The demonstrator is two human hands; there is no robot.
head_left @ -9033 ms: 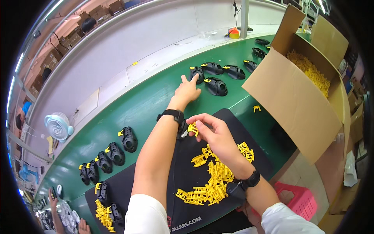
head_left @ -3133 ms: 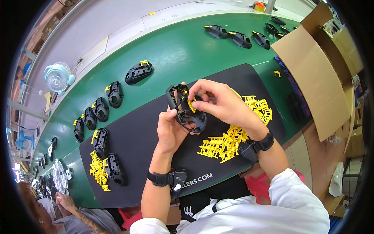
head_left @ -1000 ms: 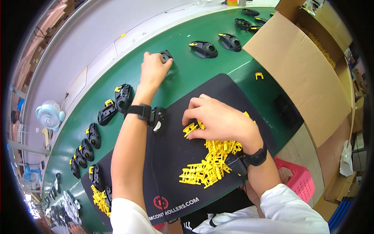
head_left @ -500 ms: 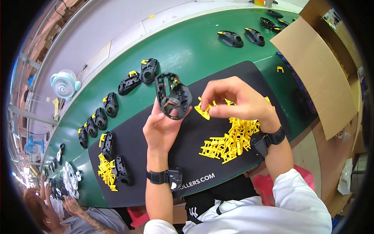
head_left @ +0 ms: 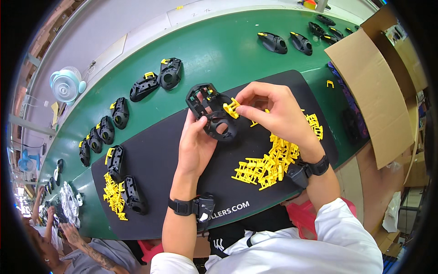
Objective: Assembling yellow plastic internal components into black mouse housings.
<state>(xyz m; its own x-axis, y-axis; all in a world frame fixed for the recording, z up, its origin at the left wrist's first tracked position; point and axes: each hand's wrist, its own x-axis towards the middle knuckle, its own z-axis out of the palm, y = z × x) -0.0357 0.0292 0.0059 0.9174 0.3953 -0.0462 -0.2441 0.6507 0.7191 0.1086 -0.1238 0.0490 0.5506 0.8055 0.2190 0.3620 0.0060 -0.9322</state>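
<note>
My left hand [head_left: 194, 153] grips a black plastic shell [head_left: 233, 131] above the dark mat, with its round hole and open frame facing up. Between thumb and fingertips of my right hand [head_left: 279, 112] is a small yellow plastic clip [head_left: 231, 108], close against the shell's right edge; whether they touch I cannot tell. Below my right hand lies a heap of yellow clips [head_left: 271, 160] on the mat. At the mat's left end, a smaller pile of yellow clips [head_left: 114, 194] sits beside two black shells, one of them [head_left: 134, 196] nearest me.
More black shells with yellow clips, such as a pair [head_left: 169, 75], line the green table [head_left: 214, 50]. An open cardboard box [head_left: 365, 86] stands at the right. A light blue fan [head_left: 66, 86] is at the far left. Another person's tattooed arm [head_left: 93, 255] shows lower left.
My left hand has tilted the shell so its round hole now shows more. My right hand has brought the yellow clip up and left to the shell. The whole view has shifted slightly.
</note>
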